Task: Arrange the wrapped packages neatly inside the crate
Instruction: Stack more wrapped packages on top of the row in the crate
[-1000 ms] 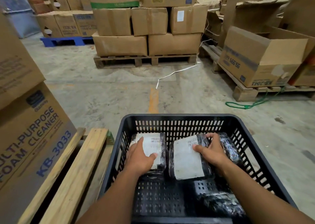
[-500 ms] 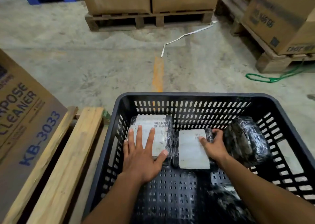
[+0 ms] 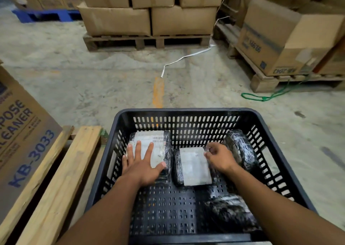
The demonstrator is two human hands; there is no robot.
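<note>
Four packages in crate [image 3: 186, 112]: two side by side far-left, one far-right, one near-right.

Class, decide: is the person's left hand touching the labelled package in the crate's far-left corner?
Touching. The head view shows the left hand lying flat, fingers spread, on the labelled package.

We see a black slotted crate [image 3: 186, 112] holding black-wrapped packages [image 3: 240, 147] with white labels [image 3: 194, 166]. Beyond it we see brown cartons [image 3: 115, 19], a blue pallet [image 3: 46, 15] and a green cord [image 3: 261, 97].

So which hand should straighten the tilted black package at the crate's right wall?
Probably the right hand. It sits beside the tilted package, fingers loosely curled on the middle package. The left hand lies flat on the far-left package.
</note>
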